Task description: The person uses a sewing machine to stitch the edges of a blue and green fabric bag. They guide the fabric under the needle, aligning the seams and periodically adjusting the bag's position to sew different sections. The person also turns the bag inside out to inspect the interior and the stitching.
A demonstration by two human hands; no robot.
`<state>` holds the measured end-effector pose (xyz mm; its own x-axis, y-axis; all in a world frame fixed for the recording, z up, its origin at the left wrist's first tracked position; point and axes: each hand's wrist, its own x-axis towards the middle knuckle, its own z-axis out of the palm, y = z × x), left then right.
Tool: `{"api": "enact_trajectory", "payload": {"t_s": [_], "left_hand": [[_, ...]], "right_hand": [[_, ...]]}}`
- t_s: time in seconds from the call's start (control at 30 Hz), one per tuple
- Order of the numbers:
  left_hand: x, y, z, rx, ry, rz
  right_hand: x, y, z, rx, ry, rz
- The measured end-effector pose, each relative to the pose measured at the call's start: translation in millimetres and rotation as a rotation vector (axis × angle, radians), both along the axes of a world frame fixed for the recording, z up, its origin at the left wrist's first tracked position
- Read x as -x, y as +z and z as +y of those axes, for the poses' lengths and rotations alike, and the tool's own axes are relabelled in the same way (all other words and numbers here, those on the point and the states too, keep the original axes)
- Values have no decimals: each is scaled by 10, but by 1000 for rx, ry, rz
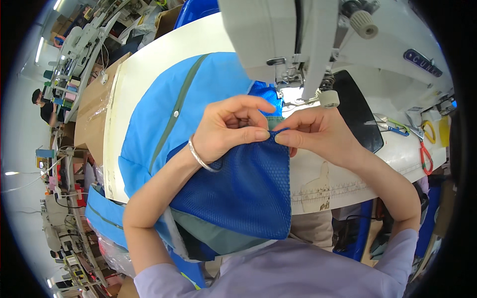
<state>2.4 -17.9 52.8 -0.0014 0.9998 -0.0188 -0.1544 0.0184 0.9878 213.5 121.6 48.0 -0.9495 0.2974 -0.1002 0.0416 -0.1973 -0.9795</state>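
Note:
Both hands meet just in front of a white sewing machine's needle area. Dark blue mesh fabric hangs from my fingers, its top edge pinched between thumb and forefinger of my left hand. Close beside it, my right hand pinches the same edge near its corner. A silver bangle circles my left wrist. Light blue fabric with a dark green zipper strip spreads over the table at left and runs under the mesh. Shiny blue material shows beside the presser foot. Grey-green fabric hangs below the mesh.
A black pad lies right of the needle. Scissors and snips with red handles sit at the table's right. A printed ruler runs along the near edge of the white table. Far left, a person stands among machines.

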Motion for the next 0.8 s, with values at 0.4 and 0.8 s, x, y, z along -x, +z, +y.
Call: {"api": "enact_trajectory", "payload": {"t_s": [0.4, 0.8], "left_hand": [[-218, 153, -172, -98, 170, 758], [23, 239, -76, 289, 50, 219]], "right_hand": [[41, 187, -286, -358, -275, -182], [-26, 49, -243, -357, -225, -71]]}}
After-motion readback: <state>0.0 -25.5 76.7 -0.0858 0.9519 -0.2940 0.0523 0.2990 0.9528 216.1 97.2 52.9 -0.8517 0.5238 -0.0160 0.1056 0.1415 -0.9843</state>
